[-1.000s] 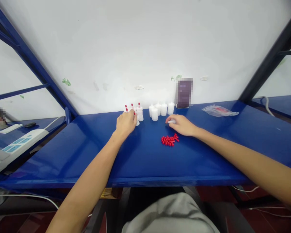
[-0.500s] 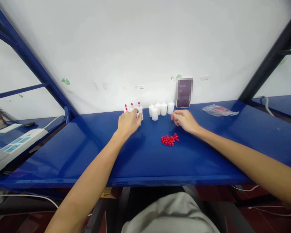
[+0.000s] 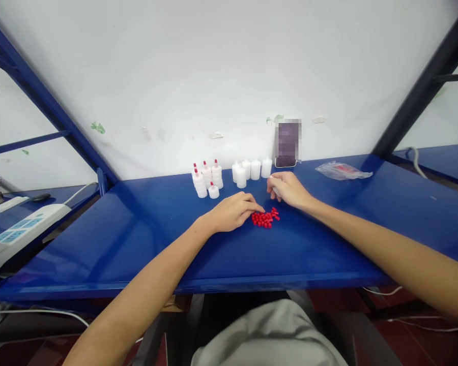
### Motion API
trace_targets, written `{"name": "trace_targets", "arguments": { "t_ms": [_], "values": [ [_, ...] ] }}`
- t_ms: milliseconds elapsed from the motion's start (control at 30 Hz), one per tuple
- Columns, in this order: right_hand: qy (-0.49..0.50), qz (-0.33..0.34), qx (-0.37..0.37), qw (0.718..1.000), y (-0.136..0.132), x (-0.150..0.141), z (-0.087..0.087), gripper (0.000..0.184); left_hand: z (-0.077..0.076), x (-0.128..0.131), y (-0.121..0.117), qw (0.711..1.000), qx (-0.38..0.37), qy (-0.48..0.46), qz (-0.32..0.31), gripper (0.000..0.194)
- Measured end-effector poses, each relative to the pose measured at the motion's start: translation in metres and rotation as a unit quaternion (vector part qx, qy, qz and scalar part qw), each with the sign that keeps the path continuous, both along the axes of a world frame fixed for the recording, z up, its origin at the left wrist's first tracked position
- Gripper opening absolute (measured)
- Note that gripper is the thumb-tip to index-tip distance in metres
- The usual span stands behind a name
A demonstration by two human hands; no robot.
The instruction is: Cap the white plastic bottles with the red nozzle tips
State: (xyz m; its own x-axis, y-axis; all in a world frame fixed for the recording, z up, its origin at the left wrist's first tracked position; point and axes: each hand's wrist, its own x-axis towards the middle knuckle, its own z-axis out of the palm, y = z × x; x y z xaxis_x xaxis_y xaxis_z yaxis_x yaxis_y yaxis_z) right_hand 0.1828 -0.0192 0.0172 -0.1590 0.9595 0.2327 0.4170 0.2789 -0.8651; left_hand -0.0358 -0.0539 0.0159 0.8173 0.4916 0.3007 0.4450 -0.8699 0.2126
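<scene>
My left hand [image 3: 234,211] reaches over the table with its fingers stretched out, the fingertips at the left edge of a pile of small red caps [image 3: 265,220]. No cap shows in its grasp. Behind the pile, my right hand [image 3: 290,189] has its fingers curled round a small white bottle [image 3: 277,191], mostly hidden by the fingers. White bottles with red-capped tips [image 3: 200,185] stand grouped at the left, and one short capped bottle [image 3: 213,192] sits in front of them. Several white bottles without red caps [image 3: 241,178] stand between the group and my right hand.
A phone [image 3: 287,145] leans against the wall behind my right hand. Clear plastic bags [image 3: 343,171] lie on the blue table [image 3: 137,239] at the right. A white power strip [image 3: 26,231] is at the far left, beside the blue frame [image 3: 57,117].
My left hand has left the capped bottles and moved right and nearer to the red caps. The short capped bottle is now uncovered. My right hand has stayed almost in place.
</scene>
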Motion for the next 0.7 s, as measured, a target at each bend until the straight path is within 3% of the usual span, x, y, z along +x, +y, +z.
{"name": "trace_targets", "arguments": {
  "t_ms": [133,200,367,533,700],
  "values": [
    [-0.004,0.000,0.005,1.000,0.000,0.000,0.000,0.003,-0.001,-0.001,0.002,1.000,0.008,0.005,0.007,0.033],
    [-0.027,0.003,0.017,0.999,0.000,0.001,-0.001,0.010,-0.002,-0.001,0.004,1.000,0.015,0.005,0.015,0.029],
    [-0.179,0.032,0.133,0.974,0.001,0.002,-0.001,0.009,-0.006,-0.003,0.011,0.998,0.021,-0.016,0.050,0.023],
    [-0.224,0.140,0.183,0.947,-0.004,-0.001,-0.001,0.020,-0.009,0.002,0.012,0.985,0.005,-0.126,0.115,0.013],
    [-0.251,0.152,0.219,0.931,-0.012,-0.005,0.001,0.019,-0.004,0.009,0.004,0.964,0.011,-0.239,0.112,0.010]
  ]
}}
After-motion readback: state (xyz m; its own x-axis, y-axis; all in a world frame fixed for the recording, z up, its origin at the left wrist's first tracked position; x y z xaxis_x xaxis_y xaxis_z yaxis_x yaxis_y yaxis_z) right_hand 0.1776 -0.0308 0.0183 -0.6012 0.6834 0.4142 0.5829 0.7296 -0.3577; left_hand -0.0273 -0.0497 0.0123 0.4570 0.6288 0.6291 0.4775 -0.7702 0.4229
